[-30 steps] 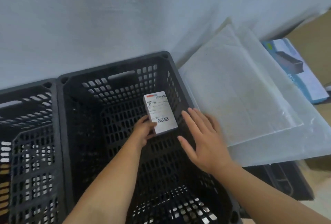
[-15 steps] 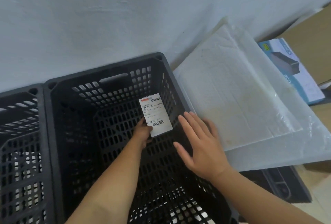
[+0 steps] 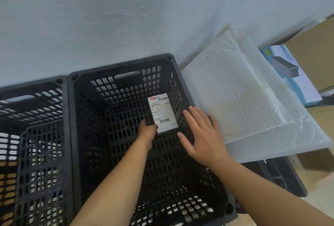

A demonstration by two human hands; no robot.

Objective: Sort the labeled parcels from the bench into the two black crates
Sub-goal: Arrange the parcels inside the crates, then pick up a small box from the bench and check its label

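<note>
One small white rectangular parcel (image 3: 163,112), barcode label facing up, is tilted inside the perforated black plastic crate (image 3: 124,64) near its right wall, with the left hand (image 3: 147,130) gripping its near corner. A second black lattice crate (image 3: 32,84) abuts that crate's left side.

The left black crate (image 3: 36,86) runs off the left edge. The right black crate (image 3: 124,65) loses its near rim at the bottom edge, as do both forearms. Print on the parcel (image 3: 163,112) label is too small to read (only barcodes stand out). Fingers of the left hand (image 3: 147,131) hide beneath the parcel. Foam sheets (image 3: 235,99) cover part of a blue box (image 3: 292,81).
</note>
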